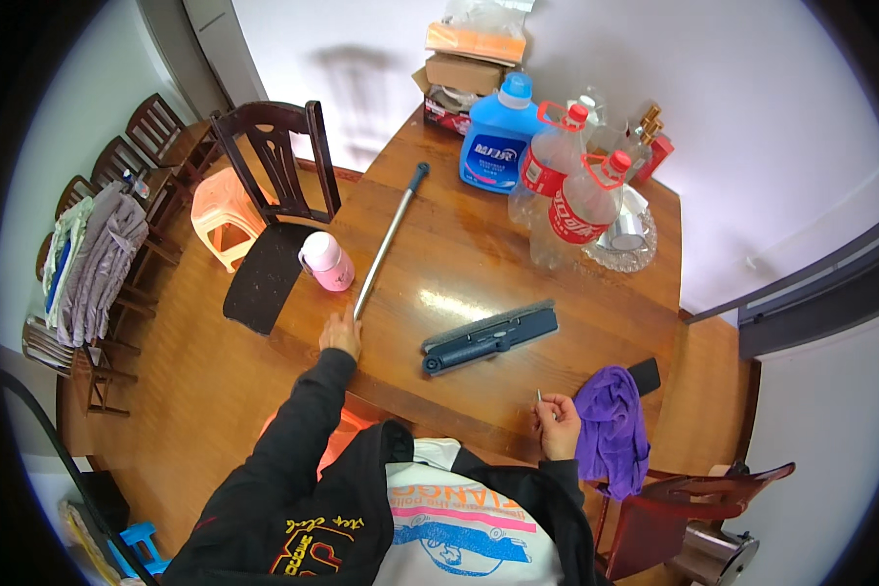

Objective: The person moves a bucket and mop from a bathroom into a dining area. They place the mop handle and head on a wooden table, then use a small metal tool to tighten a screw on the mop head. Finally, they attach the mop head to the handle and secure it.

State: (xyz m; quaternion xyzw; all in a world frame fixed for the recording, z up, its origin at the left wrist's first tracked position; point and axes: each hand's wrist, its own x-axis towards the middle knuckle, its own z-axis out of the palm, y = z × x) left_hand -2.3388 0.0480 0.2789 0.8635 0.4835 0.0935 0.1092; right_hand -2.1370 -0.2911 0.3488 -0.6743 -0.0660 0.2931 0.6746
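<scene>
A silver metal pole (386,244) with a dark grey end cap lies slanting across the wooden table. My left hand (342,333) is at the near end of this pole, fingers closed on it by the table's left edge. A dark grey flat mop head (490,338) with a fluffy pad along its far side lies in the middle, apart from the pole. My right hand (558,427) pinches a small thin metal piece (539,396) between thumb and fingers at the front edge. It is too small to name. Right beside that hand, a purple cloth (612,420) hangs over the edge.
A pink bottle (328,262) stands left of the pole. Farther back are a blue detergent jug (499,142), two large plastic bottles (584,210), a glass dish (638,256) and stacked boxes (469,63). A dark object (645,376) lies by the cloth. Chairs (283,166) flank the table.
</scene>
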